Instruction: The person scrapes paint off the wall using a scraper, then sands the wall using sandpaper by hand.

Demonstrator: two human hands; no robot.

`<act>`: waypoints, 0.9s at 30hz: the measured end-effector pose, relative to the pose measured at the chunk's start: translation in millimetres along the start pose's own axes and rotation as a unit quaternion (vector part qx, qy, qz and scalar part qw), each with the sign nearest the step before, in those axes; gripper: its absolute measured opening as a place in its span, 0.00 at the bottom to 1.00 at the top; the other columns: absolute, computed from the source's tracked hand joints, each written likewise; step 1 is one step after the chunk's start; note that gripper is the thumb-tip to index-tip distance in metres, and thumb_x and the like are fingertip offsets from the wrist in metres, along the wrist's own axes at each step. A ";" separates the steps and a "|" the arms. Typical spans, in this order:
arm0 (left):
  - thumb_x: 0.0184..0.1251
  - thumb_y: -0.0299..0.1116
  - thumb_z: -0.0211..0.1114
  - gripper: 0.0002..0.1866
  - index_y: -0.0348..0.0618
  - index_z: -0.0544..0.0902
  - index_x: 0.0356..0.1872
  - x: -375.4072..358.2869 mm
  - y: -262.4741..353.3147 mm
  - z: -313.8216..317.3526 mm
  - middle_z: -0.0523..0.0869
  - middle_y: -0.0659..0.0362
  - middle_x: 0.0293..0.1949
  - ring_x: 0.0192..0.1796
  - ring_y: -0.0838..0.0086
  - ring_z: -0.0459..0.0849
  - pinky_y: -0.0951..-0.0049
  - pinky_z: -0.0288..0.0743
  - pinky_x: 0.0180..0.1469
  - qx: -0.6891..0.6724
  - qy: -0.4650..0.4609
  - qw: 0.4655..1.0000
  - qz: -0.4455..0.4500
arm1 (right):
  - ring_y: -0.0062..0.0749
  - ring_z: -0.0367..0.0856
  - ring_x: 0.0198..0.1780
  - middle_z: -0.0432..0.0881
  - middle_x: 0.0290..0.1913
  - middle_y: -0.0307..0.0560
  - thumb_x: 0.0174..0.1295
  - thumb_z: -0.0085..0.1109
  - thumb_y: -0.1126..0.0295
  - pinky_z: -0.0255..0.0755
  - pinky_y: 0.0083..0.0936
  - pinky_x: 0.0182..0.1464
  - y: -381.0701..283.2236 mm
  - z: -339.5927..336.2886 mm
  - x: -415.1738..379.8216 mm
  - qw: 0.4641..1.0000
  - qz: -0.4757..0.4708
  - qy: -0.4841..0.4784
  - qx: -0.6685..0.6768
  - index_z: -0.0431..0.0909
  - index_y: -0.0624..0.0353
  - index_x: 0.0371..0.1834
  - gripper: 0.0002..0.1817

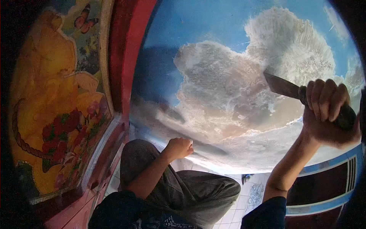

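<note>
My right hand (328, 110) is wrapped round the dark handle of a scraper (282, 86), at the right side of the view. Its flat metal blade points left and overlaps the pale, rough patch (217, 91) on the blue-painted surface (225, 23). The patch has ragged edges where blue paint meets bare whitish and brownish material. My left hand (179, 148) is closed in a fist near my bent knee (139, 156), below the lower left of the patch. Nothing shows between its fingers.
On the left stands a panel picture (57, 95) with yellow cloth, red flowers and a butterfly, beside a red frame (131, 42). Lower right are blue-edged dark panels (324, 187). White tiled floor (232, 213) shows beyond my crossed legs.
</note>
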State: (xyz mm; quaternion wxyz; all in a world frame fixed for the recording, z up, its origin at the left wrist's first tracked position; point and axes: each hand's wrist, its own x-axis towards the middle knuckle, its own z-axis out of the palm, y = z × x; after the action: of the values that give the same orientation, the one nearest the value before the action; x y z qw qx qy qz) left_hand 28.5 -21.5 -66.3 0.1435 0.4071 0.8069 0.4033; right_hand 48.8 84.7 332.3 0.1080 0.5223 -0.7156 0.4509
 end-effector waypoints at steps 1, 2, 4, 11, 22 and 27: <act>0.52 0.40 0.57 0.12 0.42 0.77 0.28 -0.7 0.4 0.4 0.81 0.51 0.26 0.33 0.57 0.81 0.58 0.74 0.35 -0.005 0.004 1.000 -0.002 | 0.24 0.57 0.11 0.60 0.11 0.38 0.60 0.28 0.37 0.54 0.23 0.14 7.2 -1.0 3.7 0.999 0.009 -0.029 0.013 0.63 0.54 0.15 0.32; 0.52 0.40 0.57 0.11 0.41 0.77 0.28 -1.7 1.0 1.1 0.82 0.51 0.26 0.33 0.57 0.81 0.58 0.74 0.35 -0.012 0.005 1.000 -0.004 | 0.24 0.55 0.11 0.60 0.10 0.39 0.60 0.27 0.38 0.53 0.21 0.14 -2.9 2.8 5.8 0.998 -0.049 -0.015 0.039 0.64 0.56 0.15 0.33; 0.52 0.39 0.57 0.11 0.41 0.77 0.28 -0.2 4.1 -3.3 0.82 0.51 0.26 0.33 0.57 0.81 0.58 0.74 0.35 -0.021 -0.008 1.000 -0.017 | 0.24 0.55 0.10 0.60 0.10 0.41 0.59 0.28 0.37 0.53 0.21 0.14 -18.0 24.3 4.2 0.995 -0.062 0.076 -0.017 0.64 0.59 0.16 0.35; 0.58 0.43 0.56 0.14 0.43 0.76 0.36 0.1 3.0 -4.3 0.81 0.49 0.30 0.36 0.56 0.81 0.57 0.73 0.38 0.004 -0.065 0.998 -0.026 | 0.25 0.58 0.13 0.61 0.11 0.41 0.58 0.28 0.34 0.57 0.25 0.17 -27.8 33.1 3.1 0.992 -0.053 0.107 -0.026 0.65 0.54 0.17 0.33; 0.50 0.37 0.56 0.11 0.40 0.77 0.27 -2.7 6.7 -3.3 0.81 0.50 0.25 0.31 0.56 0.82 0.58 0.74 0.36 -0.012 -0.023 0.999 -0.027 | 0.21 0.55 0.09 0.60 0.10 0.38 0.59 0.29 0.37 0.52 0.19 0.12 13.5 14.7 -18.6 0.961 -0.039 0.233 0.144 0.64 0.55 0.14 0.33; 0.50 0.36 0.56 0.11 0.38 0.77 0.27 -0.8 7.1 -8.8 0.81 0.49 0.26 0.32 0.56 0.82 0.57 0.74 0.36 -0.016 -0.009 1.000 -0.023 | 0.21 0.55 0.09 0.59 0.09 0.39 0.60 0.30 0.38 0.50 0.20 0.12 -13.2 33.9 -1.2 0.980 -0.111 0.160 -0.031 0.63 0.55 0.15 0.32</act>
State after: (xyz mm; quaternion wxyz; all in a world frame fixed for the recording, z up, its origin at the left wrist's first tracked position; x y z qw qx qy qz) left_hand 28.0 -24.4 -55.4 0.1669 0.3898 0.8082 0.4088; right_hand 71.2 59.2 319.2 0.2868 0.5159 -0.6403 0.4916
